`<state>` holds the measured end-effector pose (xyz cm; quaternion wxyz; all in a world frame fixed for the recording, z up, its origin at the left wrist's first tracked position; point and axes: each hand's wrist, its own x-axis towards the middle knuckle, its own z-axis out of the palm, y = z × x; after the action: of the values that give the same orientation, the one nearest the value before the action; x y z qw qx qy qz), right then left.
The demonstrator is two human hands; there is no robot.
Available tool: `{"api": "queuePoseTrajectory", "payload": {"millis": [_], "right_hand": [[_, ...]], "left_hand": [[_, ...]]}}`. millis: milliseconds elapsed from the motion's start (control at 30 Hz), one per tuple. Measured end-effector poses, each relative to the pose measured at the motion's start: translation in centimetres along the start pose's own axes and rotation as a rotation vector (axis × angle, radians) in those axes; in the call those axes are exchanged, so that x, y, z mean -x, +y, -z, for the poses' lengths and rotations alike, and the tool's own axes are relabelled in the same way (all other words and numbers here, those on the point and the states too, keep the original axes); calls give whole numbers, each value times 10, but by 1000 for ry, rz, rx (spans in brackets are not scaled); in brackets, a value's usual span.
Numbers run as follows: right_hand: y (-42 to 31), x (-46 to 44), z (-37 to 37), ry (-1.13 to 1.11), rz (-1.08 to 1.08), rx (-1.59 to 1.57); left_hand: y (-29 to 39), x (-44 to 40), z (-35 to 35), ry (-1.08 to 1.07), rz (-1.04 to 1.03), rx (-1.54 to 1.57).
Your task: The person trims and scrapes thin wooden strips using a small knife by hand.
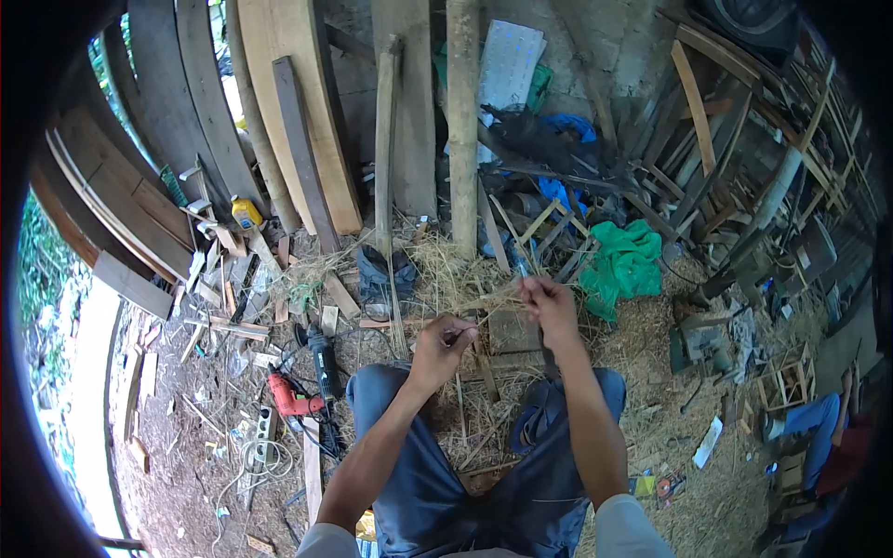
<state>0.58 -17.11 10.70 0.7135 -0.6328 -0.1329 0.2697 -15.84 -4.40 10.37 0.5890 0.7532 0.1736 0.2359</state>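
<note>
My left hand (pixel 443 352) is raised above my left knee, its fingers pinched together on something thin that I cannot make out. Further right and a little higher, my right hand (pixel 549 307) is closed on a small object with a bluish tip (pixel 522 268), too small to name. The two hands are apart. Thin straw-like strands (pixel 498 299) show between and behind them. Below the hands are my legs in dark blue trousers (pixel 419 474), and loose straw (pixel 446 270) covers the ground just ahead.
A red drill (pixel 293 395) and a dark power tool (pixel 324 363) lie left of my knee, near a power strip (pixel 264 435). Green cloth (pixel 621 265) is at the right. Planks (pixel 298 112) lean ahead. Another person's blue-clothed leg (pixel 807 416) shows far right.
</note>
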Motion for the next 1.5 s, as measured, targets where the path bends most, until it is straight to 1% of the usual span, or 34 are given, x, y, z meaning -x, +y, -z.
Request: {"api": "queuePoseTrajectory", "payload": {"millis": [67, 100, 133, 200, 233, 267, 333, 367, 433, 500, 533, 567, 600, 633, 667, 733, 800, 833, 867, 900, 967, 1000, 1100, 1167, 1200, 1233, 1267, 1300, 1333, 1367, 1400, 1433, 1467, 1500], "right_hand": [[-13, 1, 5, -50, 41, -19], [-11, 9, 3, -145, 14, -23], [-9, 14, -2, -145, 10, -28], [-5, 24, -9, -201, -97, 5], [-14, 24, -7, -171, -54, 54], [-13, 14, 2, -164, -61, 46], [-14, -8, 26, 68, 70, -138], [-17, -12, 38, 68, 70, -139], [-26, -12, 52, 153, 125, -173], [-19, -5, 51, 120, 90, -152], [-17, -1, 50, 89, 58, -130], [-15, 0, 47, 92, 57, -130], [-15, 4, 38, 72, 42, -51], [-15, 7, 31, 53, 26, 26], [-10, 7, 27, 58, 25, 20], [-3, 4, 19, 45, 311, 221], [1, 2, 18, 55, 260, 199], [2, 1, 19, 23, 291, 158], [2, 0, 18, -13, 326, 116], [3, 1, 17, -14, 320, 113], [2, 5, 16, 33, 377, 182], [-1, 8, 16, 31, 373, 182], [-3, 12, 18, -2, 354, 182], [12, 6, 18, 8, 366, 330], [10, 10, 14, 6, 366, 331], [4, 18, 6, -2, 315, 302], [1, 23, 2, -10, 263, 274], [-1, 25, 1, -12, 262, 276], [-2, 27, 0, -87, 205, 168], [-2, 27, -1, -161, 145, 60], [-1, 28, -1, -163, 142, 61], [-1, 28, -1, -195, 110, -8], [-1, 28, -1, -227, 79, -79], [-1, 28, -2, -228, 77, -78]], "left_hand": [[2, 1, -2, 5, -33, 7], [2, 2, -2, 23, -58, 11], [0, 1, -1, 21, -53, 7], [-3, -1, 0, -14, -61, 3], [-3, 1, -1, -22, -52, -1], [-3, 2, -2, -15, -61, 18], [-10, 4, -2, -9, -73, 38], [-26, 5, 1, -2, -73, 37], [-27, 4, 3, 7, -73, 35], [-24, 0, 3, 32, 16, 200], [-20, -3, 4, 31, 18, 201], [-16, -5, 5, -5, 118, 265], [-13, -6, 5, -44, 219, 328], [-12, -6, 3, -50, 223, 325], [-10, -6, 2, -52, 231, 339], [-9, -6, -1, -62, 241, 344], [-12, -5, -4, -50, 235, 297], [-15, -4, -5, -55, 244, 292], [-18, -5, -5, -61, 205, 283], [-19, -6, -5, -65, 167, 275], [-22, -6, -3, -59, 144, 238], [-23, -6, -3, -57, 116, 203], [-22, -3, -5, -72, 153, 248], [-17, -1, -7, -81, 155, 234], [-14, 0, -8, -92, 157, 219], [-15, 0, -10, -90, 158, 221], [-18, 0, -11, -138, 109, 203], [-20, 0, -12, -186, 60, 185], [-23, 0, -13, -184, 61, 187], [-26, 0, -13, -227, 61, 163], [-26, 1, -13, -270, 62, 140], [-26, 1, -12, -268, 66, 142], [-26, 0, -11, -280, 125, 123], [-24, 0, -10, -292, 183, 103]]}}
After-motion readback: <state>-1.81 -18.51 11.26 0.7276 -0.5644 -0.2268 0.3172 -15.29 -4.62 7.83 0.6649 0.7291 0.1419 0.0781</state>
